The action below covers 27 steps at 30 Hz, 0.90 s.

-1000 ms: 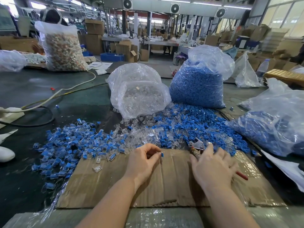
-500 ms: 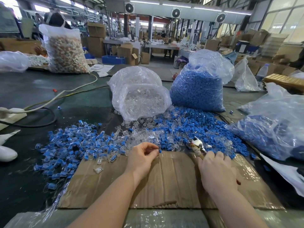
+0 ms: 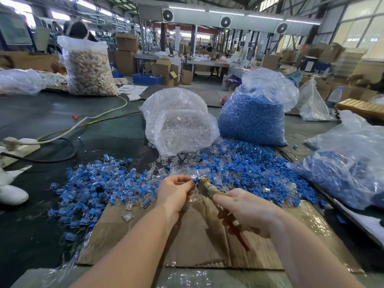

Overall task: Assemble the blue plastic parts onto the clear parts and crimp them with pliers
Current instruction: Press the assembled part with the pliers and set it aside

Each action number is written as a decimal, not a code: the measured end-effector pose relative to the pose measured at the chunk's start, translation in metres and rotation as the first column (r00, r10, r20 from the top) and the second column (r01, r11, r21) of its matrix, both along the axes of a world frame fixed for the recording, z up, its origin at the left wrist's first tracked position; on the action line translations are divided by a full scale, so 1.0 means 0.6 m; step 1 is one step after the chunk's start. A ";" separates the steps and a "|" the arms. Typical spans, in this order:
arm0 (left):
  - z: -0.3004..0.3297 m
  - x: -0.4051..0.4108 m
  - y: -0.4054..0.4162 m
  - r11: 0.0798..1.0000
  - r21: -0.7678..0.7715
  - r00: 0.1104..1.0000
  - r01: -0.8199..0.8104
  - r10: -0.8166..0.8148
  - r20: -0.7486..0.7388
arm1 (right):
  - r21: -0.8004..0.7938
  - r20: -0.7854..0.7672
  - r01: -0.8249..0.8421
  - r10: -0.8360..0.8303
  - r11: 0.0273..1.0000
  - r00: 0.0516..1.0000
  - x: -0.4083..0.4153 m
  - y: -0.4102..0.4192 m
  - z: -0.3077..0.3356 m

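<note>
A small blue-and-clear part [image 3: 195,180] sits pinched at the left hand's [image 3: 176,190] fingertips, touching the nose of the pliers [image 3: 209,189], whose red handles run back through the right hand [image 3: 247,210]. Loose blue parts [image 3: 249,165] and clear parts [image 3: 172,161] lie heaped just beyond both hands.

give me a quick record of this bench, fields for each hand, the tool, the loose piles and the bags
left hand: pinches a small blue-and-clear part
right hand: grips the pliers, nose at that part
finished pile: left of the cardboard
loose parts: blue and clear, mixed
bags: clear parts bag, blue parts bag
</note>
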<state>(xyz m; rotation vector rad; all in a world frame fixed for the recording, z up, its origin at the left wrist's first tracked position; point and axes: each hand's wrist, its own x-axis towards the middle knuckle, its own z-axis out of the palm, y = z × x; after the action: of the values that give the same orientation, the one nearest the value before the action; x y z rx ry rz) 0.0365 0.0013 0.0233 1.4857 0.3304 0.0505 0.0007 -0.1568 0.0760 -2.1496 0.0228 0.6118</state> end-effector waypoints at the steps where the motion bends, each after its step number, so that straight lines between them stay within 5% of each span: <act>1: 0.001 0.000 0.002 1.000 0.011 1.000 -0.011 0.011 -0.004 | 0.022 -0.024 -0.017 0.017 1.000 1.000 0.003 0.001 0.002; 8: 0.012 0.001 0.008 0.999 0.029 0.999 -0.034 0.035 -0.011 | 0.029 -0.097 -0.065 0.067 0.997 0.993 0.013 0.003 -0.005; 27: 0.027 -0.006 -0.005 0.998 0.046 0.999 -0.031 0.031 0.009 | -0.101 0.040 -0.105 0.110 0.989 0.993 -0.006 0.005 0.010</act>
<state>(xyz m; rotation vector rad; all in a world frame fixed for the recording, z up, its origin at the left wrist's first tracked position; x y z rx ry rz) 0.0328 -0.0019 0.0395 1.5257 0.3476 0.0898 -0.0026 -0.1536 0.0819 -2.2710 -0.0901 0.6357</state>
